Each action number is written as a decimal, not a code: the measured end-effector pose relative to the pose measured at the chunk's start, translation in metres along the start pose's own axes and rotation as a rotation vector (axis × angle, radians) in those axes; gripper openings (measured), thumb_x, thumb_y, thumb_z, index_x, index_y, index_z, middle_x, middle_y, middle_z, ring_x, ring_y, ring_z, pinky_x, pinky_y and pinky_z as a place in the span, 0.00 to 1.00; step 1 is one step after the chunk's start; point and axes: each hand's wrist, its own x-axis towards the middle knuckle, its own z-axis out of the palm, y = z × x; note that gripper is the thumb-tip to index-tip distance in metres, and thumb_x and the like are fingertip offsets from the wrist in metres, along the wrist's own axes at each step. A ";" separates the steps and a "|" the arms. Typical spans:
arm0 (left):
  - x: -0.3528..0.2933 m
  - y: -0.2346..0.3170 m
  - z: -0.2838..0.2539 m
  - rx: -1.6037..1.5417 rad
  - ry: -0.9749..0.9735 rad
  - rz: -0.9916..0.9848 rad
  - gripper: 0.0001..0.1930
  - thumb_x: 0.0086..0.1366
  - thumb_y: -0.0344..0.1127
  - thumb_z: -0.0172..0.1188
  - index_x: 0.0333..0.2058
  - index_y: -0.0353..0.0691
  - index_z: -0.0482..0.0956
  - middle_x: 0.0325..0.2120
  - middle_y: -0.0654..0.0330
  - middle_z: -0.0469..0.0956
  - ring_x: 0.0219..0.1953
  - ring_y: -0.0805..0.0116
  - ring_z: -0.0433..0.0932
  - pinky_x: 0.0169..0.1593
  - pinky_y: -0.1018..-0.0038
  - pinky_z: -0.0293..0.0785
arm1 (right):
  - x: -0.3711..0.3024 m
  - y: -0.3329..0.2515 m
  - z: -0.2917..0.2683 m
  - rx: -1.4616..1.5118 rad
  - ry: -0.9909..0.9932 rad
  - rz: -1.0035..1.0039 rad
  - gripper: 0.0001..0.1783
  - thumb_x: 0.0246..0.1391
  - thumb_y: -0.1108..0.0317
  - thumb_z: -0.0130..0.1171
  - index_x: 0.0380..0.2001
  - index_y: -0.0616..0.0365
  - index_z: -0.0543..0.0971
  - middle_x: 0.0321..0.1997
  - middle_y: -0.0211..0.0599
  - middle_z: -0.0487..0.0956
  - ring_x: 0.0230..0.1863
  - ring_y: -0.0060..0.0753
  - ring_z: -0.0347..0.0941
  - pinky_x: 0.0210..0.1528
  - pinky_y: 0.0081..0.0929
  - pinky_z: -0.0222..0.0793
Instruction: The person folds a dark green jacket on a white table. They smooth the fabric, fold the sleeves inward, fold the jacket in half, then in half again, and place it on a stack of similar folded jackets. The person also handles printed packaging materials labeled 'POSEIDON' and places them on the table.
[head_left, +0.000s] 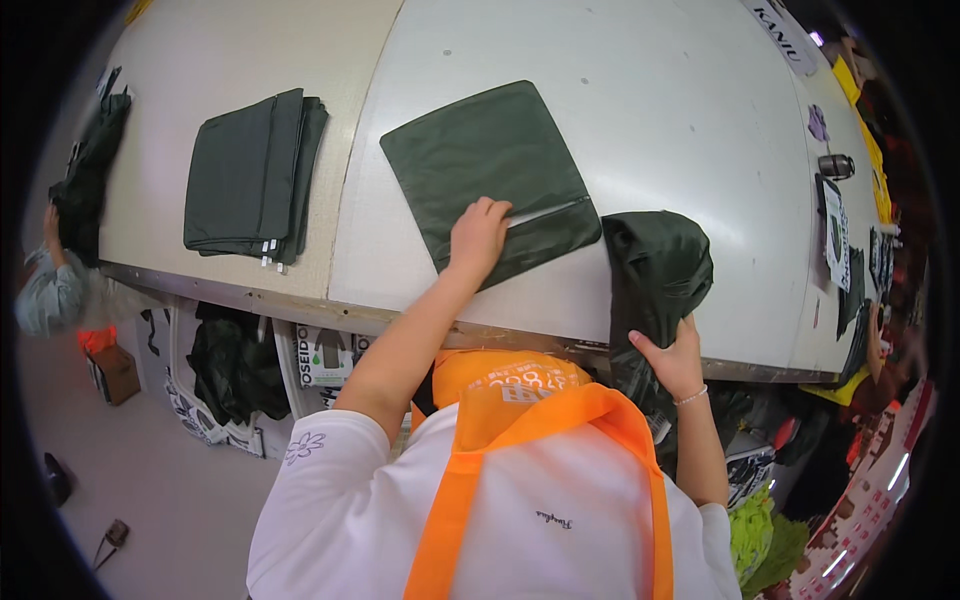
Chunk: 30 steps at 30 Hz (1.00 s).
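A flat dark green square pouch (490,150) lies tilted on the white table in front of me. A pale slit, perhaps a zip opening, runs across its near part. My left hand (480,237) is at the left end of that slit, fingers bent together on its edge. Just right of the pouch, a bunched dark green fabric bundle (665,260) lies on the table and hangs over the near edge. My right hand (672,355) grips the bundle's lower side, thumb in front, the other fingers largely hidden behind the fabric.
A stack of folded dark green pouches (245,175) lies left on the table (650,100). At the far right stand a dark metallic cup (836,167) and a printed package (834,225). Below the table is a bin of dark fabric (235,365). Other people work at both ends.
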 end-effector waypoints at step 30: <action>0.011 0.029 -0.093 -0.154 -0.066 -0.250 0.13 0.58 0.35 0.53 0.19 0.33 0.73 0.14 0.51 0.74 0.20 0.51 0.74 0.25 0.63 0.68 | 0.088 -0.039 0.064 -0.448 -0.292 -0.168 0.24 0.50 0.50 0.55 0.44 0.56 0.76 0.43 0.64 0.71 0.43 0.58 0.71 0.49 0.41 0.68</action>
